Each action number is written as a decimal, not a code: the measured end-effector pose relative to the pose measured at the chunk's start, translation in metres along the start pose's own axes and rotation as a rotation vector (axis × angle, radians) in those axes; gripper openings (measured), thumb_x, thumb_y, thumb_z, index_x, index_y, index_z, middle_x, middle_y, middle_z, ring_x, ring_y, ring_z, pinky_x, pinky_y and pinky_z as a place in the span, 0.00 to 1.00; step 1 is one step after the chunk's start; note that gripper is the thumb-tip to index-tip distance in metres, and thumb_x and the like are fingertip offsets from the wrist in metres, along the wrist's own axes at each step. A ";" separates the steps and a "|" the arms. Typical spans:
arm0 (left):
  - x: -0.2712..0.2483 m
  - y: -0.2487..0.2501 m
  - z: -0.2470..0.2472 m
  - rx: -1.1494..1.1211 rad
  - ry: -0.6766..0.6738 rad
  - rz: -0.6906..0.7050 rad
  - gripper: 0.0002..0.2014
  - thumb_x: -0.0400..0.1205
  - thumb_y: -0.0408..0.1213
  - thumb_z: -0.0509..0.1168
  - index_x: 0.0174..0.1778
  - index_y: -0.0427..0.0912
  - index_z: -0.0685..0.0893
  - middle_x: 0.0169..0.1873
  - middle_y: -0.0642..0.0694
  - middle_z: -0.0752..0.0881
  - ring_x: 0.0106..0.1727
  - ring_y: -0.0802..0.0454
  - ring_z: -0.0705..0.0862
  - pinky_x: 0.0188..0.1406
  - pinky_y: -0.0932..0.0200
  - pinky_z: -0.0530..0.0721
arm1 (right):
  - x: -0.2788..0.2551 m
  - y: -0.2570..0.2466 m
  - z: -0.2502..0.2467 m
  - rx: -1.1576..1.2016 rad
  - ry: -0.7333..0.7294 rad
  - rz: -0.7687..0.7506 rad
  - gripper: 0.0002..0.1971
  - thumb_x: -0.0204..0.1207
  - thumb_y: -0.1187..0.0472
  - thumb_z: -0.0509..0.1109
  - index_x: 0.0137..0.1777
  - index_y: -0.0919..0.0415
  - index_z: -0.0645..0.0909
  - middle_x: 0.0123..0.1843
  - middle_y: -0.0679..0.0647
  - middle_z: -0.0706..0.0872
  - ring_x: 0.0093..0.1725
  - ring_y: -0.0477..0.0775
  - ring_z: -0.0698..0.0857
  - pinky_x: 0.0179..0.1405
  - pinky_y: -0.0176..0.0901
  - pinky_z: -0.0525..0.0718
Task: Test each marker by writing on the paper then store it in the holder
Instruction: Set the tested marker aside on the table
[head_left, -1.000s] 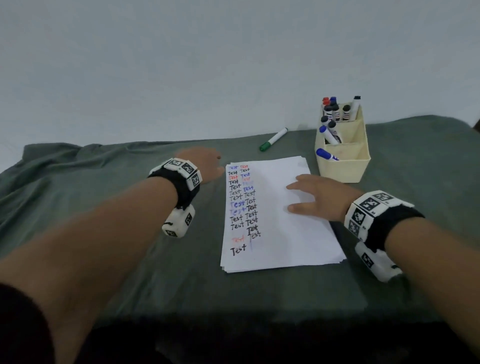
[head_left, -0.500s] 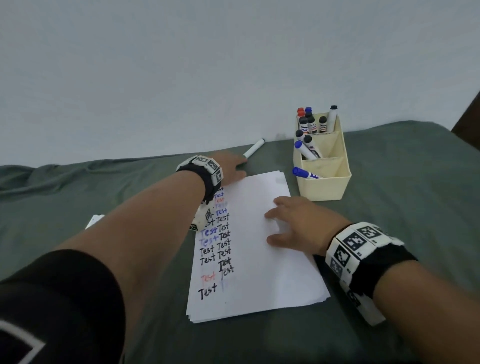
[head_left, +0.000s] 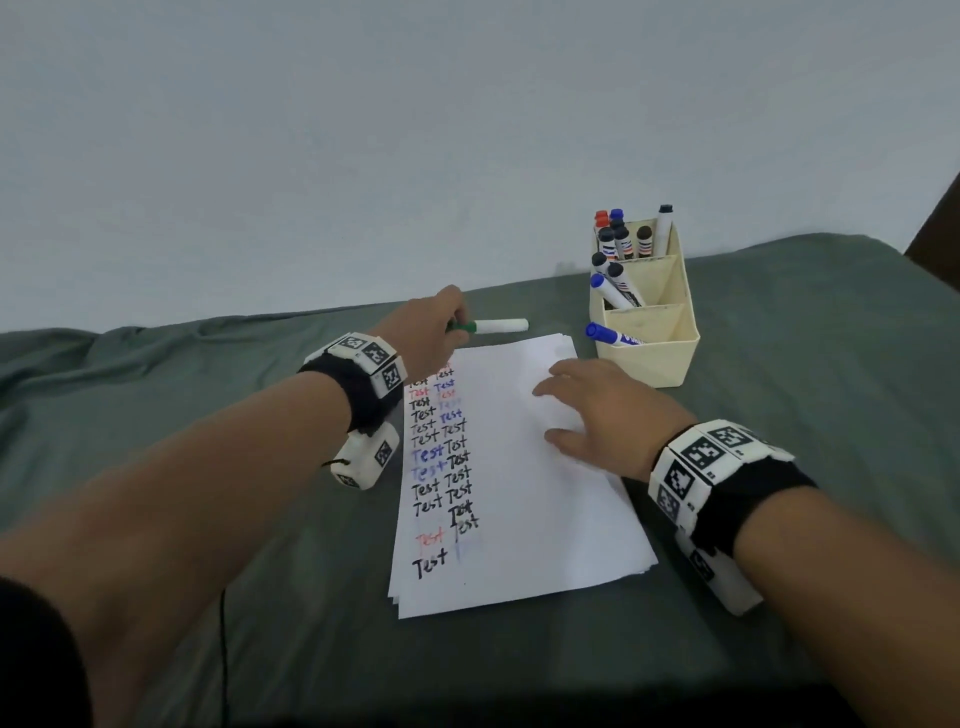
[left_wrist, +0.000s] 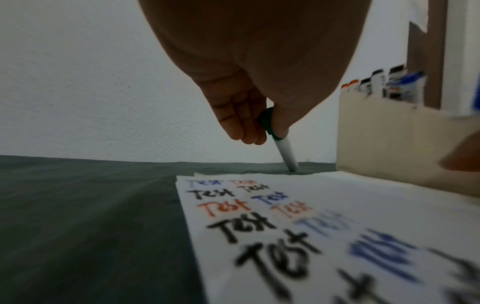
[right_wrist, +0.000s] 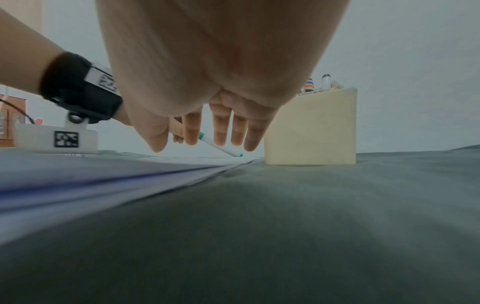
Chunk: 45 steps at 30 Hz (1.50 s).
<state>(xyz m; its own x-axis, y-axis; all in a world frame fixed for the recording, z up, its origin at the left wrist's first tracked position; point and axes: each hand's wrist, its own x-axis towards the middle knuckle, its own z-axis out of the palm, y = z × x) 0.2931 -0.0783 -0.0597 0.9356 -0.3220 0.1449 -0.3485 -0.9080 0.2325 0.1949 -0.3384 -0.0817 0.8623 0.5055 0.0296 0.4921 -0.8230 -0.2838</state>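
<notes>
While my left hand (head_left: 434, 327) pinches the green cap end of the green marker (head_left: 491, 326) between thumb and fingers, the white barrel slopes down so its far end touches the green cloth (head_left: 208, 519) just beyond the top edge of the paper (head_left: 545, 493). From the left wrist view the marker (left_wrist: 284, 152) tilts away from my fingers (left_wrist: 241, 121), tip end down on the cloth. My right hand (head_left: 597, 415) lies flat on the right half of the paper with fingers spread and straight, pressing the stack down; the right wrist view shows four fingers and the thumb fanned out (right_wrist: 223, 127).

I count one stack of several sheets, with two columns of the word "Test" in black, blue and red down its left side. One cream holder (head_left: 660, 358) stands just beside the paper's top right corner and has three compartments. The back compartment holds about six markers upright; I cannot tell the exact number. The middle one holds three leaning markers, and the front one holds one blue-capped marker (head_left: 613, 335). Each wrist carries one black band with printed tags.
</notes>
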 end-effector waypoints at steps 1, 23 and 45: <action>-0.010 0.002 -0.005 -0.015 0.007 0.019 0.05 0.85 0.42 0.64 0.55 0.51 0.75 0.37 0.55 0.83 0.32 0.57 0.80 0.29 0.62 0.71 | -0.001 0.000 -0.001 -0.005 0.022 -0.007 0.31 0.82 0.46 0.70 0.84 0.46 0.67 0.85 0.50 0.64 0.81 0.55 0.66 0.77 0.48 0.70; -0.102 0.067 0.003 0.247 -0.069 0.111 0.12 0.87 0.58 0.51 0.56 0.61 0.75 0.29 0.58 0.79 0.33 0.52 0.79 0.32 0.58 0.73 | -0.006 -0.016 -0.012 -0.092 -0.043 0.008 0.10 0.89 0.49 0.61 0.60 0.51 0.80 0.51 0.49 0.85 0.48 0.54 0.83 0.52 0.53 0.83; -0.113 -0.055 -0.032 0.296 -0.282 -0.250 0.11 0.81 0.35 0.70 0.59 0.41 0.86 0.57 0.42 0.85 0.59 0.43 0.82 0.56 0.58 0.76 | -0.003 -0.011 -0.007 -0.049 -0.017 0.053 0.11 0.88 0.48 0.60 0.61 0.52 0.77 0.46 0.51 0.84 0.44 0.55 0.82 0.49 0.50 0.84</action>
<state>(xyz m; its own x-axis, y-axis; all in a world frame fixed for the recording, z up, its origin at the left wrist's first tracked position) 0.2046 0.0167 -0.0577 0.9819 -0.1070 -0.1563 -0.1180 -0.9910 -0.0632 0.1874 -0.3331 -0.0717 0.8855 0.4646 -0.0007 0.4512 -0.8603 -0.2372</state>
